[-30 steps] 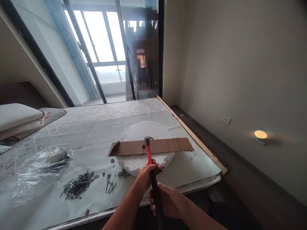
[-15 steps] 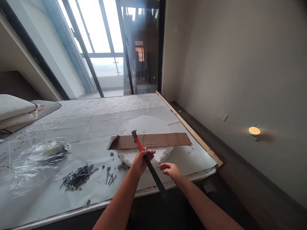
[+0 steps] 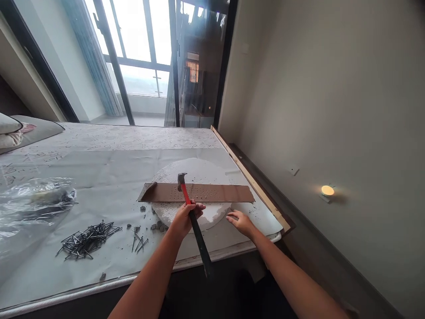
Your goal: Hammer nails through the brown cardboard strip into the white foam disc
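My left hand (image 3: 183, 218) is wrapped round a claw hammer (image 3: 200, 241) with a red and dark green handle, gripping it near the middle. The metal head points away from me, over a brown strip of board (image 3: 229, 193) dotted with small holes and bumps. That strip lies across a round white slab (image 3: 212, 215) with a chipped, crumbly surface. Empty and loosely curled, my right hand (image 3: 243, 224) hovers by the slab's near right edge, its fingers apart. To the left lie a heap of dark nails (image 3: 89, 239) and several loose nails (image 3: 140, 244).
Grey crumbs (image 3: 158, 226) are scattered beside the slab. A clear plastic bag (image 3: 36, 208) lies at the left on the sheet-covered mattress (image 3: 99, 173). A wooden rail (image 3: 252, 175) runs along its right side, near the wall. Folded bedding (image 3: 29, 133) is at the far left.
The camera view has shifted, moving the scene left. The hammer, still in my left hand, now stands more upright in view. My right hand has moved slightly away from the hammer handle.
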Motion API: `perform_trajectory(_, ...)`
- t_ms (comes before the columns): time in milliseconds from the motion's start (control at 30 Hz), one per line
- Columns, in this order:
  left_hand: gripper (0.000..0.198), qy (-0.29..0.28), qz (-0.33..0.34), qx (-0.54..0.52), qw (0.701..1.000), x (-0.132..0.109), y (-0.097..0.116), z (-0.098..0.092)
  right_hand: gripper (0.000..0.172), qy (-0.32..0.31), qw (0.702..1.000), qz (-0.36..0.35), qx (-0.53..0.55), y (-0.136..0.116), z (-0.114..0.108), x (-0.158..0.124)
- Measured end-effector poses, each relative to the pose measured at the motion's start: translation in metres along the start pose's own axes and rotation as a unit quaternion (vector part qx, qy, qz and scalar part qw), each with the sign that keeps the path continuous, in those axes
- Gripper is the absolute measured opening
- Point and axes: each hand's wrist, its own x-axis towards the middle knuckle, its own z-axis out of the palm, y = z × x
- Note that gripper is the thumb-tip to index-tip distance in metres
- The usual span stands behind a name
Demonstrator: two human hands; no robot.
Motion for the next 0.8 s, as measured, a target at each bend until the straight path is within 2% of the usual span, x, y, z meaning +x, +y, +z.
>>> perform_trajectory(100, 0.016, -0.009, -0.005, -0.01, 1.0, -0.001, 0.002, -0.001, 0.07, -0.061, 0.996, -0.007, 0.06, -0.022, -0.024, -0.01)
perform_trajectory(167, 0.016, -0.015, -0.009, -0.025, 1.0, -0.001, 0.003, -0.002, 0.084, -0.114, 0.983, -0.014, 0.14, -0.036, -0.034, -0.022)
perform_trajectory(267, 0.017, -0.027, -0.008, -0.036, 0.999, -0.001, 0.003, -0.005, 0.086, -0.194, 0.92, -0.03, 0.338, -0.052, -0.034, -0.045)
perform_trajectory(333, 0.019, -0.037, -0.006, -0.035, 0.999, 0.0, 0.003, -0.006, 0.086, -0.221, 0.875, -0.039, 0.429, -0.059, -0.026, -0.059)
perform_trajectory(433, 0.02, -0.051, -0.005, -0.033, 0.998, 0.0, 0.002, -0.007, 0.084, -0.247, 0.821, -0.048, 0.512, -0.065, -0.012, -0.075)
perform_trajectory(500, 0.02, -0.05, -0.005, -0.033, 0.998, -0.001, 0.002, -0.007, 0.083, -0.255, 0.802, -0.053, 0.538, -0.07, -0.004, -0.083)
perform_trajectory(633, 0.021, -0.04, -0.006, -0.031, 0.999, -0.001, 0.0, -0.004, 0.082, -0.261, 0.782, -0.058, 0.562, -0.079, 0.011, -0.09)
perform_trajectory(700, 0.021, -0.039, -0.002, -0.028, 0.999, -0.001, -0.001, -0.003, 0.077, -0.265, 0.786, -0.044, 0.557, -0.081, 0.02, -0.09)
perform_trajectory(733, 0.022, -0.039, 0.001, -0.025, 0.999, -0.001, -0.002, -0.003, 0.071, -0.26, 0.8, -0.029, 0.54, -0.08, 0.027, -0.09)
perform_trajectory(800, 0.023, -0.038, 0.013, -0.016, 0.999, -0.001, -0.004, -0.002, 0.054, -0.223, 0.851, 0.009, 0.475, -0.075, 0.043, -0.088)
